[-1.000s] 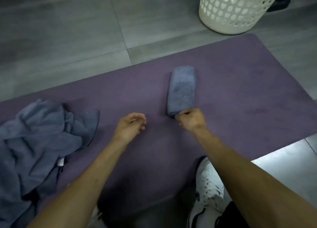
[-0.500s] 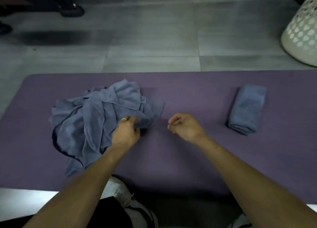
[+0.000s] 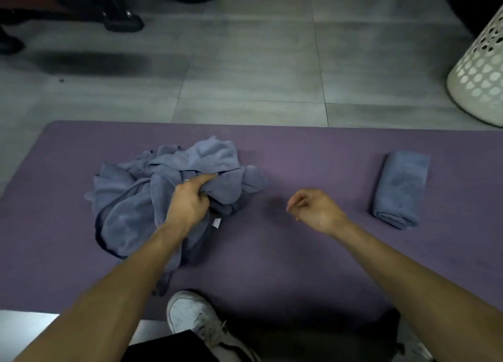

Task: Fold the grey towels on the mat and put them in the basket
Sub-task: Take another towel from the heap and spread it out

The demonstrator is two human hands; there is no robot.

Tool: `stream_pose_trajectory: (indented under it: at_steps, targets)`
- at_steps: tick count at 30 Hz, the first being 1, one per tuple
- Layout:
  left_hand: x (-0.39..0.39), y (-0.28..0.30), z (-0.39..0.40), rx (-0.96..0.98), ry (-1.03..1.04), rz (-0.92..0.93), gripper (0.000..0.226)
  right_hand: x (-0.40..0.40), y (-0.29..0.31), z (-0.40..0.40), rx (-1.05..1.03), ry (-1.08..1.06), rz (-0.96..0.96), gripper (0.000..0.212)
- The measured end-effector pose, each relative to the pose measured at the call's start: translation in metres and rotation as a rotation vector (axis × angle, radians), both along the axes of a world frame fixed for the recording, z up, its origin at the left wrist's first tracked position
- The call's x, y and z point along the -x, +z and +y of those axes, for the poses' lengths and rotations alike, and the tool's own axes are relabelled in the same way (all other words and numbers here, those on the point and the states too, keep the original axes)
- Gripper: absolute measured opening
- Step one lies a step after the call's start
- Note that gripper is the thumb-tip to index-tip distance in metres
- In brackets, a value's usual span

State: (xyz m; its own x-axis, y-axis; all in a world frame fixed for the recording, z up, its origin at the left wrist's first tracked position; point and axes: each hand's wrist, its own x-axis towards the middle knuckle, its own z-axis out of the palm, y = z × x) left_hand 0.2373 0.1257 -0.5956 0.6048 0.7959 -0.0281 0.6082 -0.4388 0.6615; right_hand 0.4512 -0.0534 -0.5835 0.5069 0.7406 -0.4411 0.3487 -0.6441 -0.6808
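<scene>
A crumpled heap of grey towels (image 3: 130,198) lies on the left half of the purple mat (image 3: 299,252). My left hand (image 3: 190,201) grips a bunch of that cloth near the heap's right side, thumb stretched over the fabric. My right hand (image 3: 313,209) hovers over the bare mat to the right of the heap, fingers loosely curled and holding nothing. One folded grey towel (image 3: 400,187) lies on the mat further right. The white perforated basket (image 3: 481,76) stands on the floor at the far right, partly cut off by the frame.
Grey floor tiles stretch beyond the mat. Dark chair legs and feet (image 3: 122,21) stand at the top left. My white shoe (image 3: 196,318) rests at the mat's near edge, with a second shoe (image 3: 413,345) at the bottom right.
My right hand has let go of the folded towel and moved left. The view has swung left to the heap. My left hand has taken hold of the crumpled cloth.
</scene>
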Motion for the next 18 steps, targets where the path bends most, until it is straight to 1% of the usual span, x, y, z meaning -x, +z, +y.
stream_pose_trajectory:
  at_steps: [2,4,7,10,11,12,13,15,17,18]
  targets:
    - [0.005,0.031,-0.002,-0.039,-0.025,-0.040,0.054,0.002,0.015,-0.001,-0.026,0.003,0.015,0.012]
    - [0.009,0.059,-0.002,-0.053,-0.025,-0.090,0.048,0.004,0.036,-0.001,-0.065,0.019,0.018,0.006]
    - [0.015,0.090,0.000,0.047,-0.014,-0.105,0.030,0.008,0.063,0.001,-0.114,0.048,0.018,0.009]
    - [0.028,0.110,-0.005,0.159,0.034,-0.025,0.030,0.016,0.080,0.000,-0.161,0.033,0.033,0.011]
    - [0.032,0.111,-0.009,0.182,0.065,-0.026,0.031,0.020,0.083,-0.002,-0.167,0.021,0.052,0.010]
    - [0.036,0.113,-0.013,0.218,0.130,-0.060,0.031,0.024,0.084,-0.003,-0.168,0.008,0.074,0.009]
    - [0.039,0.112,-0.017,0.299,0.207,-0.138,0.031,0.028,0.083,-0.005,-0.166,-0.005,0.093,0.010]
    - [0.042,0.116,-0.027,0.444,0.371,-0.343,0.033,0.037,0.077,-0.009,-0.148,-0.011,0.106,0.013]
    - [0.036,0.126,-0.032,0.499,0.453,-0.472,0.027,0.041,0.073,-0.010,-0.147,-0.018,0.119,0.015]
    - [0.034,0.134,-0.035,0.485,0.465,-0.498,0.023,0.042,0.072,-0.009,-0.154,-0.015,0.114,0.014]
